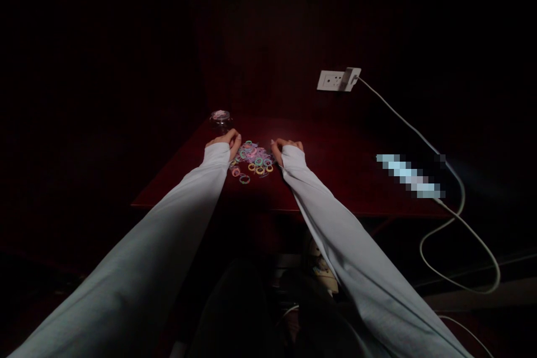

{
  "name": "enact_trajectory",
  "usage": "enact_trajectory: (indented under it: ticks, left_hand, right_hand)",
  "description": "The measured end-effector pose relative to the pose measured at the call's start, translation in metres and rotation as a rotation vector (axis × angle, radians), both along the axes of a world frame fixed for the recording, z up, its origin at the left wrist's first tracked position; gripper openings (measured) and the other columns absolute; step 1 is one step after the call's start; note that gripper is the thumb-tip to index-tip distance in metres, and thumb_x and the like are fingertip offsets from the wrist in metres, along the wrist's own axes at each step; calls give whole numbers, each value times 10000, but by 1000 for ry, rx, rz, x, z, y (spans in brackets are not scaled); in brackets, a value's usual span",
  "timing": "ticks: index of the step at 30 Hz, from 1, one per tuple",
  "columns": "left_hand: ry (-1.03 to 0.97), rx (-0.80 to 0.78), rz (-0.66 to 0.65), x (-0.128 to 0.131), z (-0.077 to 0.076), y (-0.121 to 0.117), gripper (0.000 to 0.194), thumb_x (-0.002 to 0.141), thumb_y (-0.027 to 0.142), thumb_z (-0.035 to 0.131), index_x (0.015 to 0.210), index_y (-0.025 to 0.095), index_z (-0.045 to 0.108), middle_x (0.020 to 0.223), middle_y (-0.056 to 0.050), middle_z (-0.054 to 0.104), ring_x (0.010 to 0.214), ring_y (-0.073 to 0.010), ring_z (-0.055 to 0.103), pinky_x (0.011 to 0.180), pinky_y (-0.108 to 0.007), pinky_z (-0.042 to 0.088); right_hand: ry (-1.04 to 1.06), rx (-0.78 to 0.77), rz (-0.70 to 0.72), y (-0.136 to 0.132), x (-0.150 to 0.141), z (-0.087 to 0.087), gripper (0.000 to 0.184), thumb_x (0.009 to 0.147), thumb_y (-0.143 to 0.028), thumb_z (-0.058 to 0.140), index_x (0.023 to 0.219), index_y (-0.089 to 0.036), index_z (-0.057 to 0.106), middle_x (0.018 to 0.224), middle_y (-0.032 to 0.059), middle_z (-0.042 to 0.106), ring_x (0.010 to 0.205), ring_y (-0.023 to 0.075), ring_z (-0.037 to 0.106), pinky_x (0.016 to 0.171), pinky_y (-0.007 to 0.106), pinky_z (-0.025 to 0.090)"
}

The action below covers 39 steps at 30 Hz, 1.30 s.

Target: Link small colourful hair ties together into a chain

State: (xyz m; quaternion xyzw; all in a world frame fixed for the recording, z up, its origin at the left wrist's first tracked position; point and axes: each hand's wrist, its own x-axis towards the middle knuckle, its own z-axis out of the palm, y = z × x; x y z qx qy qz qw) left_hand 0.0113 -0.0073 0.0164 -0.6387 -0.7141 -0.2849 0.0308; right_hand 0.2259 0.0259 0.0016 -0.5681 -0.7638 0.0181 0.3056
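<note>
A pile of small pastel hair ties (257, 158) in pink, purple, green and yellow lies on the dark red table (335, 179). My left hand (229, 140) rests at the pile's left side, fingers loosely bent and thumb apart, touching or almost touching the nearest rings. At the right side my right hand (287, 148) lies with bent fingers, its thumb close to the pile. I see nothing held in either hand, though the undersides are hidden. Just beyond my left hand stands a clear round container (220, 117) with a lid.
A white wall socket (335, 80) holds a plug, and its white cable (403, 117) loops down on the right. It runs to a pixelated bright object (409, 175) at the table's right. The table's front edge (176, 207) is near my forearms. A light-coloured patterned item (321, 268) shows below.
</note>
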Motion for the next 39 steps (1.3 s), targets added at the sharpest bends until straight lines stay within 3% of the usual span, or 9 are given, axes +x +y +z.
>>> enact_trajectory:
  ticks: [11, 15, 19, 25, 31, 35, 39]
  left_hand:
    - [-158, -48, 176, -7, -6, 13, 486, 1089, 539, 366, 1110, 268, 769, 936, -113, 782, 961, -303, 722, 854, -365, 510]
    - [-175, -33, 124, -11, -11, 18, 525, 1085, 529, 328, 1078, 255, 775, 957, -131, 779, 977, -318, 707, 871, -396, 520]
    - [-204, 23, 35, -16, -17, 23, 542, 1082, 535, 311, 969, 253, 760, 853, -72, 749, 887, -248, 705, 831, -321, 506]
    - [-193, 48, -53, -16, -13, 21, 525, 1094, 462, 309, 875, 239, 730, 799, -45, 740, 834, -217, 707, 833, -299, 488]
    - [-100, 68, 35, -4, -3, 3, 272, 1033, 360, 475, 963, 269, 721, 978, -33, 790, 991, -235, 720, 801, -300, 462]
    - [-56, 18, -40, -3, 0, 0, 100, 928, 329, 610, 953, 280, 694, 930, 6, 773, 924, -208, 705, 745, -284, 444]
    - [-59, -95, -66, -5, 2, 3, 117, 870, 383, 704, 894, 272, 673, 859, 25, 768, 844, -196, 690, 741, -282, 439]
  right_hand:
    - [180, -157, 222, -1, 1, -3, 372, 1062, -519, 496, 931, -242, 707, 826, 14, 742, 773, 169, 641, 720, 268, 409]
    - [267, -182, 301, 1, -1, -6, 365, 1047, -521, 515, 944, -229, 708, 848, 13, 740, 773, 158, 637, 715, 259, 420]
    - [325, -199, 351, 5, -4, -9, 348, 1041, -500, 523, 965, -227, 726, 879, 5, 756, 804, 155, 643, 755, 252, 449]
    - [289, -166, 315, 3, -4, -6, 388, 1038, -518, 496, 919, -236, 735, 847, 19, 756, 808, 179, 653, 768, 276, 462]
    - [212, -112, 255, 1, -3, -2, 373, 1032, -487, 489, 875, -244, 724, 812, 27, 739, 801, 192, 642, 788, 291, 455]
    - [211, -112, 283, 1, -2, -2, 383, 1041, -486, 476, 883, -239, 723, 802, 31, 731, 795, 189, 630, 783, 283, 453]
    - [216, -111, 291, 0, -3, -3, 389, 1047, -485, 472, 888, -233, 722, 833, 32, 736, 789, 178, 621, 771, 273, 441]
